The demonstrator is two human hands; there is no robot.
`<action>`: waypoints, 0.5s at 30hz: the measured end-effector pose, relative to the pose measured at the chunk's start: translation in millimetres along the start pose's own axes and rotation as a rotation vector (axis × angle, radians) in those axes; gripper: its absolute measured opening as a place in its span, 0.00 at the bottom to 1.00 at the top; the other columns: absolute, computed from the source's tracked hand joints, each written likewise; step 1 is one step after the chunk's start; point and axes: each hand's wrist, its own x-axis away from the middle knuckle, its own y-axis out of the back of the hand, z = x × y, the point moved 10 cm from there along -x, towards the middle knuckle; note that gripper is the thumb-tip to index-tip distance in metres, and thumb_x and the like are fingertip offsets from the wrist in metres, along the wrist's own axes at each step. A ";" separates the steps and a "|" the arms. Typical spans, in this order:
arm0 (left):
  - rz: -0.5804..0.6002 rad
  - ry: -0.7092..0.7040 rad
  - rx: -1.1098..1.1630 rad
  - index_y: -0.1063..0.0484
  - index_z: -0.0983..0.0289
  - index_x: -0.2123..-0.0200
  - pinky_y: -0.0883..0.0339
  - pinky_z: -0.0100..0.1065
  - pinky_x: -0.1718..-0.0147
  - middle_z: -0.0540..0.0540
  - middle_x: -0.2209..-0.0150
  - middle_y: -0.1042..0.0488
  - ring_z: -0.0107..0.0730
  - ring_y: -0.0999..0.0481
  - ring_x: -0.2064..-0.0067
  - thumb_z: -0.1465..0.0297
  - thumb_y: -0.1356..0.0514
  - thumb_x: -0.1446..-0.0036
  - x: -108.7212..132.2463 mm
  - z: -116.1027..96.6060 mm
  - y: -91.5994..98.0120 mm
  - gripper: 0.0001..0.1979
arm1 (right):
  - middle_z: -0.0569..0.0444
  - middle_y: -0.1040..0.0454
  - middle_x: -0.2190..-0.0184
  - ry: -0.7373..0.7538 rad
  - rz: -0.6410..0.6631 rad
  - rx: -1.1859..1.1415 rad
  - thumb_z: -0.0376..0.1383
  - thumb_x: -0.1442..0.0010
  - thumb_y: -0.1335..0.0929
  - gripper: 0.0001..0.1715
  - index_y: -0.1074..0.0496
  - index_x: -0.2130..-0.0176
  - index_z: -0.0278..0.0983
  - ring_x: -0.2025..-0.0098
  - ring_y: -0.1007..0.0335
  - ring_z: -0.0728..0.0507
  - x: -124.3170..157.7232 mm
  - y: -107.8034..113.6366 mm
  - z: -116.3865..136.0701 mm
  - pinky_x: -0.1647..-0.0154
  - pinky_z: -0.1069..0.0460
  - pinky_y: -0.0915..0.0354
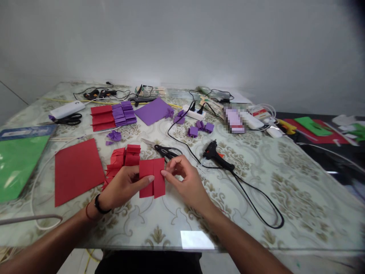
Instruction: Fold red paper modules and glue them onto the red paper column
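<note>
A small creased red paper square (153, 177) is held just above the glass-topped table (256, 182). My left hand (124, 186) grips its left side, thumb on top. My right hand (185, 180) pinches its right edge between thumb and forefinger. Just behind lies a pile of folded red paper pieces (122, 158). A larger flat red sheet (76, 169) lies to the left of my left hand.
Black scissors (165, 150) and a black glue gun (218, 156) with its looping cord lie just beyond my hands. Farther back are folded red and purple stacks (114, 116), a purple sheet (152, 110), a power strip (194, 112) and a green sheet (17, 163) at left.
</note>
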 end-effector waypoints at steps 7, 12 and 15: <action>-0.013 0.032 -0.112 0.25 0.65 0.67 0.38 0.27 0.81 0.49 0.76 0.29 0.27 0.31 0.78 0.53 0.41 0.31 0.9 5.2 3.1 0.21 | 0.50 0.21 0.56 0.062 0.132 0.105 0.41 0.37 0.25 0.12 0.25 0.55 0.40 0.57 0.23 0.42 4.2 -13.4 11.1 0.56 0.48 0.25; 0.048 0.049 -0.107 0.30 0.63 0.69 0.47 0.24 0.87 0.43 0.84 0.37 0.23 0.38 0.86 0.54 0.40 0.31 1.9 5.0 -2.8 0.20 | 0.49 0.19 0.54 0.020 0.124 0.054 0.37 0.37 0.28 0.15 0.27 0.49 0.40 0.55 0.20 0.42 5.2 -11.2 6.3 0.56 0.48 0.23; 0.089 0.060 -0.084 0.27 0.64 0.64 0.46 0.24 0.88 0.43 0.84 0.34 0.23 0.36 0.87 0.55 0.40 0.30 2.1 4.5 -6.1 0.18 | 0.48 0.17 0.52 0.009 0.154 0.072 0.39 0.37 0.27 0.18 0.27 0.47 0.40 0.53 0.19 0.41 5.7 -14.8 6.3 0.54 0.47 0.23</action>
